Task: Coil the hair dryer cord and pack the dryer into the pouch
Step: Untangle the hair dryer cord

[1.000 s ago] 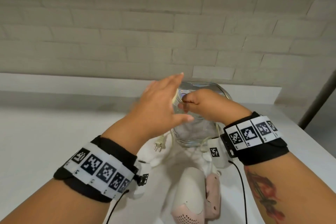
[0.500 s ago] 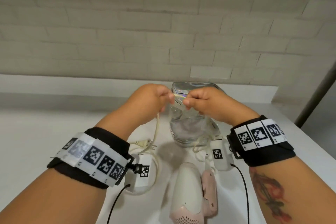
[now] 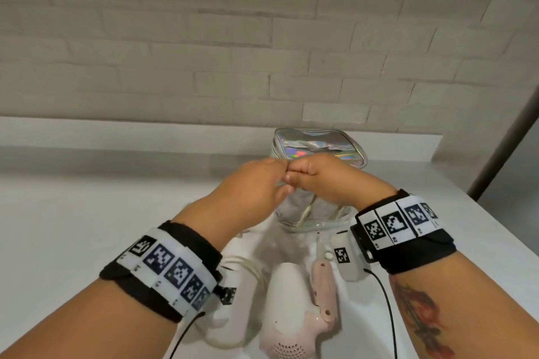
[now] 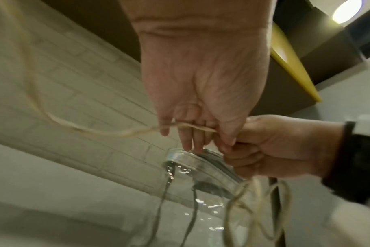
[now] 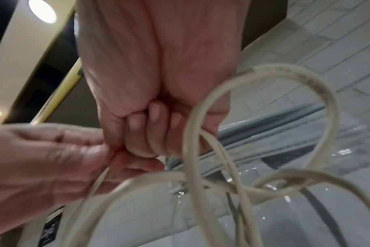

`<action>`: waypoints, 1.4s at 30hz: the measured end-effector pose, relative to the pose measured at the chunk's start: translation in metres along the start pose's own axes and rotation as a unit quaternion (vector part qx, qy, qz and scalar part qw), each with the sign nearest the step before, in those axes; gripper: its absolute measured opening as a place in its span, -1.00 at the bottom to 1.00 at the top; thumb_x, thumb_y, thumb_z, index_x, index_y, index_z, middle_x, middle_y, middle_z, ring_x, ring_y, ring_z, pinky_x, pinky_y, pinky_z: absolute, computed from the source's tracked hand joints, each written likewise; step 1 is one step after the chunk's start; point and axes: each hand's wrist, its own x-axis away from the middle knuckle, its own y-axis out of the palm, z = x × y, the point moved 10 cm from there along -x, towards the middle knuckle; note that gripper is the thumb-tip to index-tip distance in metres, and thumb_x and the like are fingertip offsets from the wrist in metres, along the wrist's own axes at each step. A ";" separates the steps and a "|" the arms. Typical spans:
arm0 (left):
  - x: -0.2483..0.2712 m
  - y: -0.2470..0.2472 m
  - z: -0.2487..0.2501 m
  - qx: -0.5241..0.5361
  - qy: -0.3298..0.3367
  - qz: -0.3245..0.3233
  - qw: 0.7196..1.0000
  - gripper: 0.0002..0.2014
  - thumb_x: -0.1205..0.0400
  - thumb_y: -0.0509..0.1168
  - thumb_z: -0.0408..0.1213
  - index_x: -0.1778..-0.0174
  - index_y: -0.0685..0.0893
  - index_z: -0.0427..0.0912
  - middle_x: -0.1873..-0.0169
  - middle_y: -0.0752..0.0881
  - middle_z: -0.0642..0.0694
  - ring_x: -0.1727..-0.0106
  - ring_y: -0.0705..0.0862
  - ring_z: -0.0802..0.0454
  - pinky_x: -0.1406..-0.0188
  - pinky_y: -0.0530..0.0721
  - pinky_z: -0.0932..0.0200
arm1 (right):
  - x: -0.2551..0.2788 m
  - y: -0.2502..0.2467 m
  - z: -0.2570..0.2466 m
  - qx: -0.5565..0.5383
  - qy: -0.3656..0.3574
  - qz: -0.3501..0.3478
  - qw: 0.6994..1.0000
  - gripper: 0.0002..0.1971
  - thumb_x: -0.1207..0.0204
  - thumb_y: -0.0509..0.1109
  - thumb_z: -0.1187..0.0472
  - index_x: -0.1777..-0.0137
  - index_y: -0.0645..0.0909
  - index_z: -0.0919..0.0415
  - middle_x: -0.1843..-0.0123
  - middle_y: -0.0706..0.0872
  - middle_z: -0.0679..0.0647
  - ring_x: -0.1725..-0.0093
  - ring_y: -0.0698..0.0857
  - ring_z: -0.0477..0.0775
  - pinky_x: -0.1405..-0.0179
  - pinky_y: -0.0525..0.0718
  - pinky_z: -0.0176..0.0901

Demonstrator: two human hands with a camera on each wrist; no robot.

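Gripping cream loops of the cord (image 5: 262, 192) in its curled fist, the right hand (image 3: 326, 181) met the left hand (image 3: 250, 186), which pinched a strand. Behind them stood the pouch (image 3: 318, 146); the hair dryer (image 3: 291, 309) lay nearer on the white surface (image 3: 73, 227).

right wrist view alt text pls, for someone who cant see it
The right hand grips loops of cream cord in a closed fist, while the left hand pinches a strand beside it. Behind them sits a clear pouch.
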 end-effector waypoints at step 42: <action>0.018 -0.054 -0.070 0.320 -0.161 0.308 0.881 -0.57 -0.65 0.26 -0.04 0.41 0.46 -0.30 0.54 0.33 0.00 0.46 0.29 0.05 0.40 0.31 0.08 | 0.015 -0.011 0.024 -0.257 0.019 -0.025 0.966 -0.82 -0.46 0.44 0.44 0.09 0.66 0.14 0.31 0.66 -0.05 0.23 0.61 0.00 0.09 0.54 -0.23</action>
